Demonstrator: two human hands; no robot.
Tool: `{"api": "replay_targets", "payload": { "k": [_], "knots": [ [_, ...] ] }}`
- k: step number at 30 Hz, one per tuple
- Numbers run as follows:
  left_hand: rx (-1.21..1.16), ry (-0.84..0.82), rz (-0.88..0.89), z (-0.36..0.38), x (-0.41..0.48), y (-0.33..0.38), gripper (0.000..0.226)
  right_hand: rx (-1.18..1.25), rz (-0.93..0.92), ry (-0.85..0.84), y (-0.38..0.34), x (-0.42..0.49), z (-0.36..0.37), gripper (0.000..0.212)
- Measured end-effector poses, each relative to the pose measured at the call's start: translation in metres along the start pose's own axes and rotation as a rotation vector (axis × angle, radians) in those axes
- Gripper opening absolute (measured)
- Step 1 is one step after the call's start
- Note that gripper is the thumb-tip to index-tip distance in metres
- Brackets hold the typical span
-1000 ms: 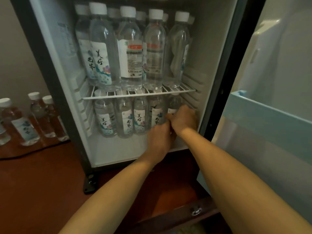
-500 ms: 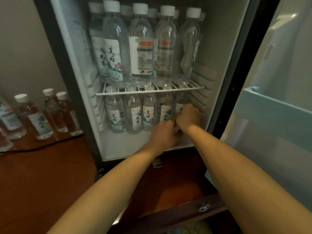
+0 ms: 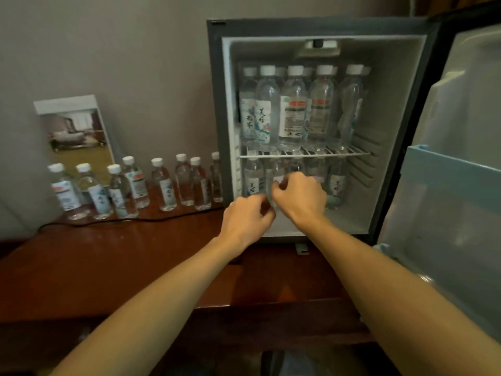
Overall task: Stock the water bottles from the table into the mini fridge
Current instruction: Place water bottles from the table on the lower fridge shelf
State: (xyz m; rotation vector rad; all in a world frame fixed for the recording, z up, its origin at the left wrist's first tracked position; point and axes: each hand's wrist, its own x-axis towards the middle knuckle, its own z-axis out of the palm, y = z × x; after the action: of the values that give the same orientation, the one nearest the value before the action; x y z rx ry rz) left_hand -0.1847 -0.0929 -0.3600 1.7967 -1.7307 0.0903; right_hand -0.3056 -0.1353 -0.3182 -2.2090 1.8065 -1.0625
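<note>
**Head view: at the open mini fridge [image 3: 322, 29]**

We see the door [image 3: 461, 172] swung out to the right and a wire shelf [image 3: 352, 153] splitting the inside. On that shelf the tall water bottles [image 3: 294, 112] stand upright in rows. Below it, the smaller bottles [image 3: 336, 185] stand on the fridge floor.

Our left hand [image 3: 248, 218] hangs just in front of the lower compartment, fingers curled in with nothing visible in them. Our right hand [image 3: 301, 199] is just beside it and a little further in, fingers curled before the smaller bottles. We cannot tell whether they pinch one or merely hover.

Over to the left, a row of table bottles [image 3: 162, 185] stands upright on the wooden surface [image 3: 135, 256] near the wall. A black cable [image 3: 130, 220] runs in front of them, and a photo card [image 3: 78, 131] leans behind.
</note>
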Motion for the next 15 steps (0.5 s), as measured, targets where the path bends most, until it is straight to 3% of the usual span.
{"api": "replay_targets", "payload": {
  "k": [7, 15],
  "knots": [
    [0.026, 0.076, -0.118, -0.058, -0.047, -0.068, 0.023, 0.027, -0.272, -0.176, -0.086, -0.044, 0.03, 0.034],
    [0.041, 0.183, -0.466, -0.097, -0.078, -0.165, 0.016, 0.199, -0.264, -0.294, -0.161, -0.053, 0.096, 0.027]
  ]
}}
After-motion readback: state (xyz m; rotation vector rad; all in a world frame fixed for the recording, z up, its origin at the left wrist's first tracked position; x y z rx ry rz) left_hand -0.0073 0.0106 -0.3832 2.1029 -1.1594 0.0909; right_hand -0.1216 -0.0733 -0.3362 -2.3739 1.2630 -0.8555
